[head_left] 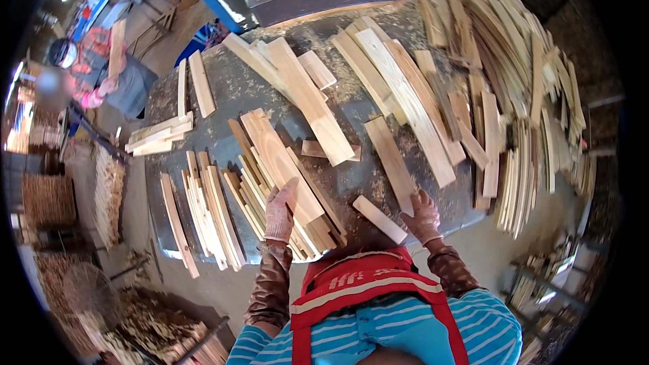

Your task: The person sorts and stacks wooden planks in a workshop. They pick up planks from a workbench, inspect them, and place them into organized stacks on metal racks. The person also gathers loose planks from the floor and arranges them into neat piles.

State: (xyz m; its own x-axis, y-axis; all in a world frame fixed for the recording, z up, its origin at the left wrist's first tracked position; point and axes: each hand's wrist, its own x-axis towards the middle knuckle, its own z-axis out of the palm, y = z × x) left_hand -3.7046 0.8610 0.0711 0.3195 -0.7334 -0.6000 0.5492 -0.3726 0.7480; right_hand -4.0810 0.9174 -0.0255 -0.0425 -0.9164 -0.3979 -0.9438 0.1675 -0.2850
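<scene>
Where the left hand (278,215) lies, slats (246,202) (thin) flank a plank (280,155).

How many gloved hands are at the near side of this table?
2. The left hand touches a wide light board; the right hand is at the near end of a darker board. Neither is hidden.

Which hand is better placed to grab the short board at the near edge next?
Probably the right hand: it is beside the short board, while the left hand is farther off, at the stacked boards.
</scene>
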